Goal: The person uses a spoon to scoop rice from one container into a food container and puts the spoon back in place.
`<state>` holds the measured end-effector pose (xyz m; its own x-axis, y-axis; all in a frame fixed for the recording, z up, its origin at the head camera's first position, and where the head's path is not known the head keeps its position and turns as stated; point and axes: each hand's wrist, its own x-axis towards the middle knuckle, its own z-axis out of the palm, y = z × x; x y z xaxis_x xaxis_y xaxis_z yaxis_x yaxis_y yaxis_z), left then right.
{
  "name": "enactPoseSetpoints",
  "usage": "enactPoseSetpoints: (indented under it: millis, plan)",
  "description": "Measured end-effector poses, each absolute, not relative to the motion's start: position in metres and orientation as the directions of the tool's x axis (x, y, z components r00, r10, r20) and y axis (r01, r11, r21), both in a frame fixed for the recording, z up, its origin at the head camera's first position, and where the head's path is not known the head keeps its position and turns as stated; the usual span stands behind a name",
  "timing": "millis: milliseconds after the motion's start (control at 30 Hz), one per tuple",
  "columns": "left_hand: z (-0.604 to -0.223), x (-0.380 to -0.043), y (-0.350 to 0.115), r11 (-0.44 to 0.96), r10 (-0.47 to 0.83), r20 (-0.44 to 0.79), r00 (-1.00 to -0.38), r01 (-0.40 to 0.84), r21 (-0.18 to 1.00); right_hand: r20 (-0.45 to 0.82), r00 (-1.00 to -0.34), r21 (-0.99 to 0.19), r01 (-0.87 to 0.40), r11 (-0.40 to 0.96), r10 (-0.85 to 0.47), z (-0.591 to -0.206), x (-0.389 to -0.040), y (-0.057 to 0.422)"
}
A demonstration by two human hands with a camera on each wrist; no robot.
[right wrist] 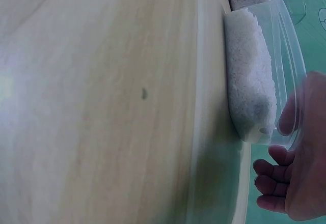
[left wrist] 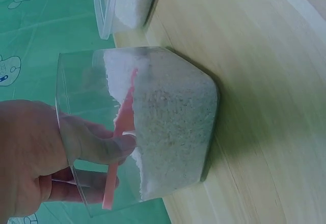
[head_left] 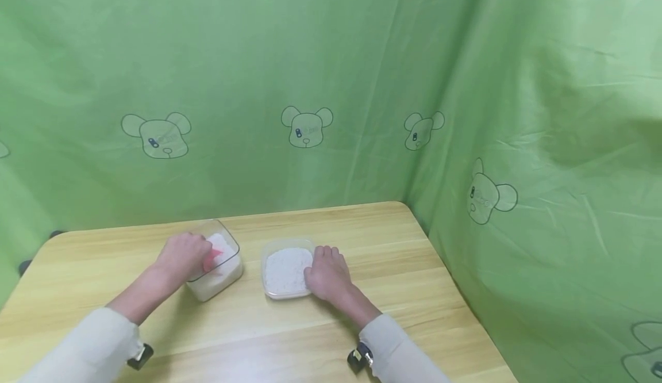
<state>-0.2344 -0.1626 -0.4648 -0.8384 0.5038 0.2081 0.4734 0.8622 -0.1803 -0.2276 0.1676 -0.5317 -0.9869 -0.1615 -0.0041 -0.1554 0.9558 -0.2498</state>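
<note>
My left hand (head_left: 181,256) reaches into a tall clear container (head_left: 226,286) filled well up with white rice. Its thumb and fingers pinch the handle of a pink scoop (left wrist: 124,122), whose blade is partly sunk in the rice (left wrist: 168,112). To the right stands a lower, translucent plastic container (head_left: 281,297), also holding rice (head_left: 287,269). My right hand (head_left: 329,275) grips this container at its right rim. In the right wrist view the thumb overlaps the wall near the rim, with the other fingers curled outside it.
Both containers stand on a light wooden table (head_left: 289,345), a short gap between them. A green curtain (head_left: 248,72) with bear-head prints hangs behind the table and along its right side. In the right wrist view a small dark mark (right wrist: 144,93) shows on the tabletop.
</note>
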Motion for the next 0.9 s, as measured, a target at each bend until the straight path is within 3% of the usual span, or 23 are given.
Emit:
enactPoseSetpoints:
  millis: [900]
  plan:
    - [-0.461,-0.232,-0.175,0.83,0.555,0.282,-0.782,0.495,-0.258,0.004,-0.985,-0.256,-0.168,0.952,-0.173,-0.535,-0.229,0.17]
